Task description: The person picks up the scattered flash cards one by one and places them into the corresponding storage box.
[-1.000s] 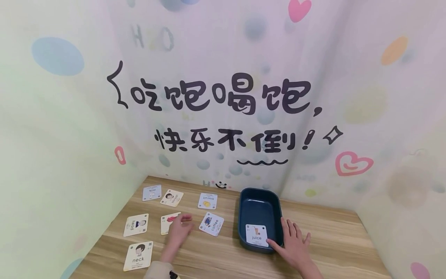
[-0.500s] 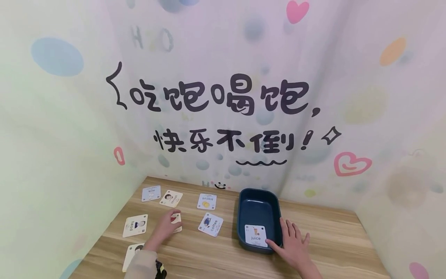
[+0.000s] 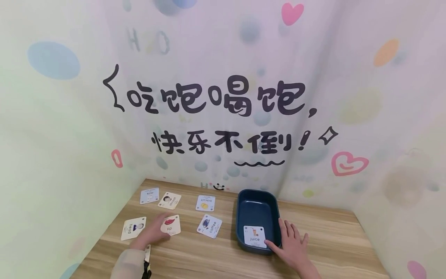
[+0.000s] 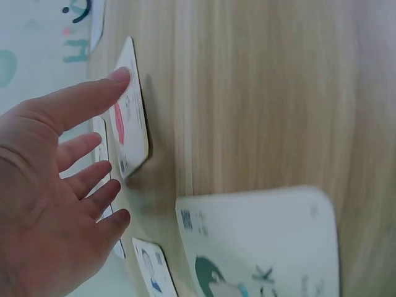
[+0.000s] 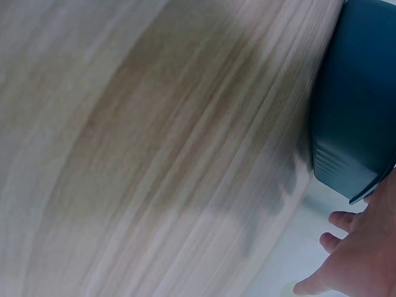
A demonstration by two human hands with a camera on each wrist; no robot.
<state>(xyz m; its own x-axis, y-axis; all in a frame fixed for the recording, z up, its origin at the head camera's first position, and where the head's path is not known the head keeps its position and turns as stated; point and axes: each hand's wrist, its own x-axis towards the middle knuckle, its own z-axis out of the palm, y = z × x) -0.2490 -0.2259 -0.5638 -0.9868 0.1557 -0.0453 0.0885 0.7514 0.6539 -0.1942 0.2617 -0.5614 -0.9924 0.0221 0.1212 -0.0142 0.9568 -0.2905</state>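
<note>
My left hand (image 3: 155,231) lies flat on the wooden table (image 3: 216,255), fingers straight, one fingertip (image 4: 120,77) touching the edge of the "lip" card (image 3: 171,225). In the left wrist view the lip card (image 4: 131,127) lies under that fingertip, and the "neck" card (image 4: 266,247) lies close to the camera. My right hand (image 3: 290,241) rests flat and open against the near right corner of the dark blue tray (image 3: 256,193), beside the "juice" card (image 3: 254,236) lying inside it. The right wrist view shows the tray's outer wall (image 5: 359,105) and my fingers (image 5: 346,260).
More cards lie face up on the table: "head" (image 3: 133,228), "coffee" (image 3: 209,226), "biscuit" (image 3: 205,203) and two at the back left (image 3: 169,200) (image 3: 149,195). My left sleeve (image 3: 130,265) hides most of the neck card. Printed walls close in the table on three sides.
My left hand has drawn back to the left off the lip card, which now shows fully and reads upright. My sleeve now covers the neck card. The right hand has stayed put.
</note>
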